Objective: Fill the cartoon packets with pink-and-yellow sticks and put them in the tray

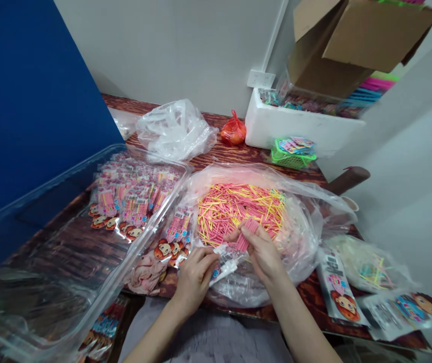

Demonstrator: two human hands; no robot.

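My right hand (263, 254) is closed around a small bundle of pink sticks (247, 236), held over the near side of a large clear plastic bag. That bag lies open, filled with loose pink and yellow sticks (238, 206). Just to the left, my left hand (196, 272) pinches the edge of a small printed plastic packet (223, 269); most of its print is hidden. Beside my left hand lie several filled packets (178, 232) with a cartoon face on each.
A clear plastic tub (125, 275) on the left holds a heap of filled packets (136, 186). Flat printed packets (340, 292) lie at right. Behind stand a green basket (293, 159), a red bag (233, 131), a crumpled plastic bag (176, 128) and a white foam box (299, 123).
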